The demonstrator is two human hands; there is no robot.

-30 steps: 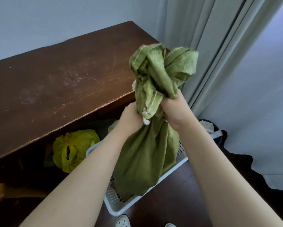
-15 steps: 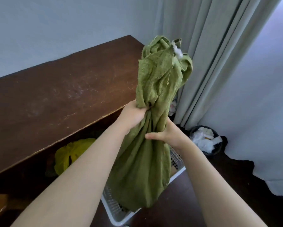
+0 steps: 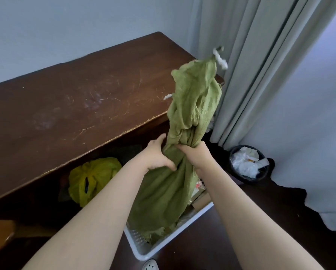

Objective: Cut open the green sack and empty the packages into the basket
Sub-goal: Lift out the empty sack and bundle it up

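Over the white basket [image 3: 163, 240], left hand [image 3: 155, 158] and right hand [image 3: 198, 154] clench the green sack [image 3: 192, 106] mid-length — mouth down. Print on the packages [image 3: 200, 199] is unreadable.

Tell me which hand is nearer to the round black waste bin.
Right. The right hand grips the green cloth sack left of the black bin; the left hand grips it farther left.

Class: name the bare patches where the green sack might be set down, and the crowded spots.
Bare: the brown tabletop, from wall to front edge; dark floor between white basket and black bin. Crowded: under the tabletop, around the yellow bag; the basket itself.
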